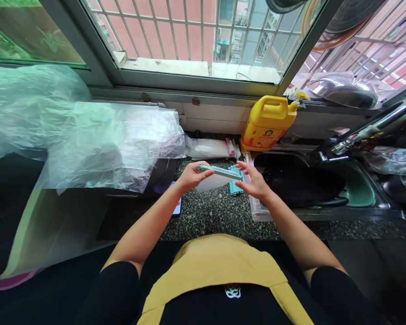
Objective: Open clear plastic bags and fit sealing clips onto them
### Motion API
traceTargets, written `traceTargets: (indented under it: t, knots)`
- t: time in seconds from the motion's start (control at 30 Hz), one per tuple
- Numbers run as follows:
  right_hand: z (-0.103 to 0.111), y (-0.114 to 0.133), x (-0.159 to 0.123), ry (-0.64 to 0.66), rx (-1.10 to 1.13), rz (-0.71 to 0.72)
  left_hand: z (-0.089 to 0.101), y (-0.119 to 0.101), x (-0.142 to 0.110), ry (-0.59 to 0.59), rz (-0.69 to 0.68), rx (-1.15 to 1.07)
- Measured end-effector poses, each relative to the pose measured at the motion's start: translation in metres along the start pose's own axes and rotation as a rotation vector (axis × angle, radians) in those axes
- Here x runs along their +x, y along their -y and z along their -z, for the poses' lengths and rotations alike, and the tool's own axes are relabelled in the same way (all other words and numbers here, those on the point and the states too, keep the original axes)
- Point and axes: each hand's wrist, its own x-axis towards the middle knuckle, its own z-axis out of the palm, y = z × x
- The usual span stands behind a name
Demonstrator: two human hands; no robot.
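Note:
A long teal bag clip [219,171] is held above the counter, tilted slightly down to the right. My left hand [193,177] pinches its left end between thumb and fingers. Below the clip hangs a clear, whitish plastic bag [211,182]; I cannot tell whether the clip is closed on it. My right hand [255,183] is open, thumb and fingers apart around the clip's right end; whether they touch it is unclear. Several more teal clips [236,188] lie on the speckled counter [206,212], just behind and below the right fingertips.
A yellow jug with a pump [267,124] stands at the back right. A black pan [301,180] sits in the sink [362,189] under a tap [345,144]. Clear plastic sheeting [122,144] covers things on the left. A phone [177,206] lies by my left forearm.

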Motion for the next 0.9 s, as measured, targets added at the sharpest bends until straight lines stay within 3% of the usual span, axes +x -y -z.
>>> traceTargets:
  t: [0.13, 0.23, 0.4, 0.47, 0.53, 0.63, 0.77, 0.9]
  knots:
    - [0.007, 0.008, 0.020, 0.101, -0.210, 0.096, -0.009, 0.010, 0.019, 0.108, 0.050, 0.044]
    - [0.001, 0.003, 0.031, 0.077, -0.196, 0.090, -0.008, 0.022, 0.034, 0.126, 0.055, 0.001]
    - [-0.006, -0.035, 0.053, -0.130, 0.049, -0.159, 0.003, 0.055, 0.059, 0.159, 0.211, 0.081]
    - [-0.011, -0.055, 0.064, -0.191, 0.136, -0.291, 0.006, 0.070, 0.072, 0.063, 0.285, 0.114]
    - [-0.018, -0.072, 0.078, -0.235, 0.165, -0.400, 0.006, 0.082, 0.089, -0.109, 0.311, 0.164]
    - [-0.031, -0.093, 0.098, -0.248, 0.049, -0.574, 0.005, 0.093, 0.120, -0.301, 0.306, 0.297]
    - [-0.047, -0.111, 0.121, -0.218, -0.101, -0.698, 0.005, 0.102, 0.158, -0.373, 0.316, 0.411]
    - [-0.059, -0.123, 0.132, -0.193, -0.209, -0.771, 0.005, 0.117, 0.179, -0.374, 0.363, 0.574]
